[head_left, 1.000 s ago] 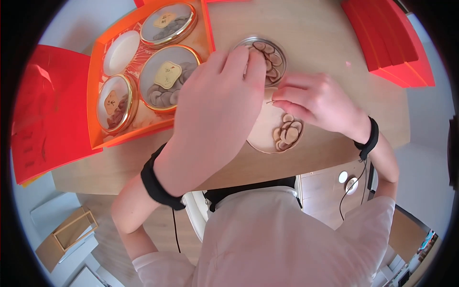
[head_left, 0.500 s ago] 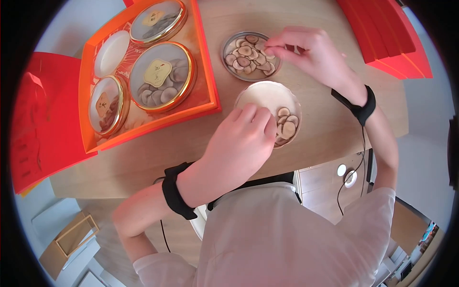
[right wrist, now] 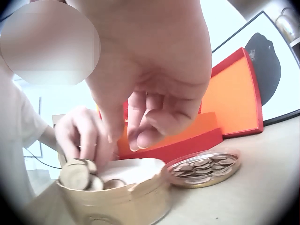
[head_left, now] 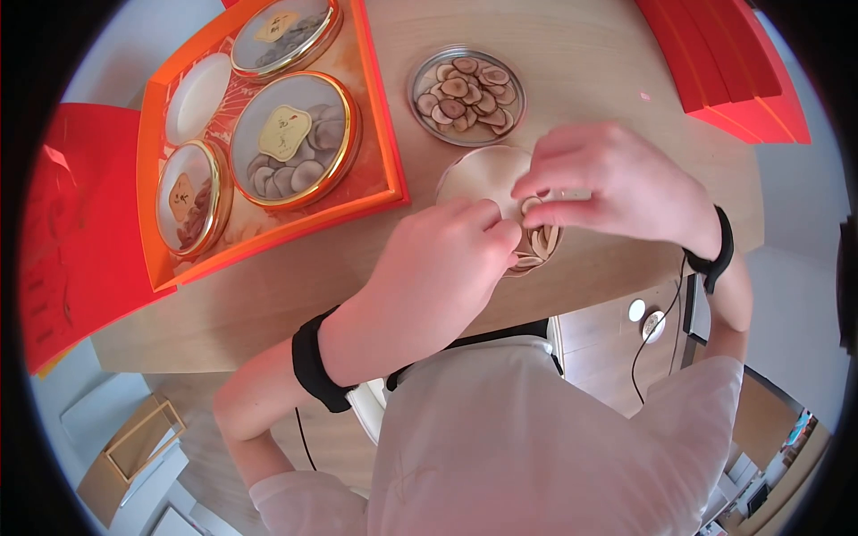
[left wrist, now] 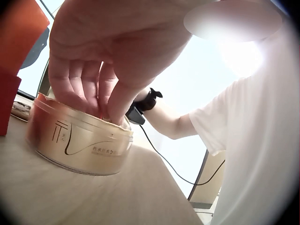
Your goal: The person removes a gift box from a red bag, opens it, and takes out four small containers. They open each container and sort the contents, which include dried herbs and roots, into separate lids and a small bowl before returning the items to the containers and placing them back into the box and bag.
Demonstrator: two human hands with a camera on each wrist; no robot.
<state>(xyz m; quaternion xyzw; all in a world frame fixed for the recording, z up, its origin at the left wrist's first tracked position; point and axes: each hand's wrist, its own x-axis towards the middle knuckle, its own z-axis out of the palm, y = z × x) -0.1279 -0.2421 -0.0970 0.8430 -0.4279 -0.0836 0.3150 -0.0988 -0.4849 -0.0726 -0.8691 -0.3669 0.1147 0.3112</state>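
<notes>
My left hand (head_left: 438,268) reaches down into a round clear-walled tub (left wrist: 79,145), its fingertips pinching at a small pile of round dried slices (right wrist: 76,175). These slices stand tilted at the near rim. My right hand (head_left: 608,183) hovers over the tub's right side, thumb and fingers apart. Nothing shows between them in the right wrist view. The tub's pale bottom (head_left: 483,174) shows on the far side. Just beyond it, more dried slices (head_left: 465,94) lie spread in a shallow round lid (head_left: 418,114).
An orange gift box (head_left: 268,246) at the left holds several gold-rimmed tubs, including a large one (head_left: 295,138), and a white oval recess (head_left: 198,98). A red sheet (head_left: 76,241) lies farther left. Red stacked box parts (head_left: 715,54) stand at the back right.
My left hand has come back from the lid into the tub. The right hand went up to the lid, then returned over the tub. Slices in the tub now stand tilted.
</notes>
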